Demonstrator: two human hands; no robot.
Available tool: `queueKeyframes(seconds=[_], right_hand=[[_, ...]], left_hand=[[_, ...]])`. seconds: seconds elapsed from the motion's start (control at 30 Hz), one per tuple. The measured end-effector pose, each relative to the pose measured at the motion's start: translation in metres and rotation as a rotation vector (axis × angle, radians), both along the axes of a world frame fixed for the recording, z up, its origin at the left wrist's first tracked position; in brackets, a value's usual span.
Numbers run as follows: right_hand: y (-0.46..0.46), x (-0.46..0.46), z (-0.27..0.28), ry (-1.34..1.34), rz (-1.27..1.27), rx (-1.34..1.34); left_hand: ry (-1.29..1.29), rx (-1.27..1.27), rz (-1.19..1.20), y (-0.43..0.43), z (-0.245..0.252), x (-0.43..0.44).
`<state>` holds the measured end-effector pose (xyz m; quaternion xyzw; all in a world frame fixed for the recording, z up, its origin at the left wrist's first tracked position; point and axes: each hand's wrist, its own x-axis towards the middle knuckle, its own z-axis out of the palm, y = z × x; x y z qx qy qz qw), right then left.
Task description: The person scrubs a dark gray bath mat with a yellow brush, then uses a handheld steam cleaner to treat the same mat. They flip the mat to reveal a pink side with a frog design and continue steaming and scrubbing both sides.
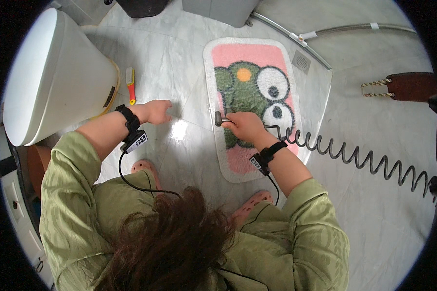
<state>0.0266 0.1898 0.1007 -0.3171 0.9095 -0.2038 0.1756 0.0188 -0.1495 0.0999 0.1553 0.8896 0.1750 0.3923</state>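
Note:
My right hand (245,125) grips a small hand-held sprayer (219,119), its head pointing left above the edge of a bath mat (213,160). From the sprayer, a dark coiled hose (357,156) stretches to the right rim of the view. The mat is pink with a white border and a green cartoon frog. Over the marble-patterned floor (174,72), my left hand (156,112) holds nothing, thumb and fingers apart. Just beyond it lies a brush (131,85) with a red and yellow handle and pale bristles. A white toilet (83,72) stands to the left, lid down.
At the top are a black bin (142,7) and a grey container (218,11). A metal rail (276,26) runs along the floor, near a square drain cover (301,62). Something brown with twisted-cord loops (411,86) is at right. White drawers (25,225) stand lower left.

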Motion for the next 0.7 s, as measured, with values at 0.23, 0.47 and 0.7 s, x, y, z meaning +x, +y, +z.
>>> queueKeyframes(seconds=[0.23, 0.47, 0.7], right_hand=[[0.038, -0.026, -0.002, 0.219, -0.421, 0.207], [0.064, -0.038, -0.002, 0.212, -0.461, 0.146], [0.096, -0.057, 0.0, 0.274, -0.721, 0.183]], left_hand=[[-0.016, -0.003, 0.013, 0.005, 0.004, -0.001], [-0.011, -0.032, -0.018, 0.004, 0.005, -0.002], [0.025, -0.017, -0.042, 0.002, 0.003, -0.001]])
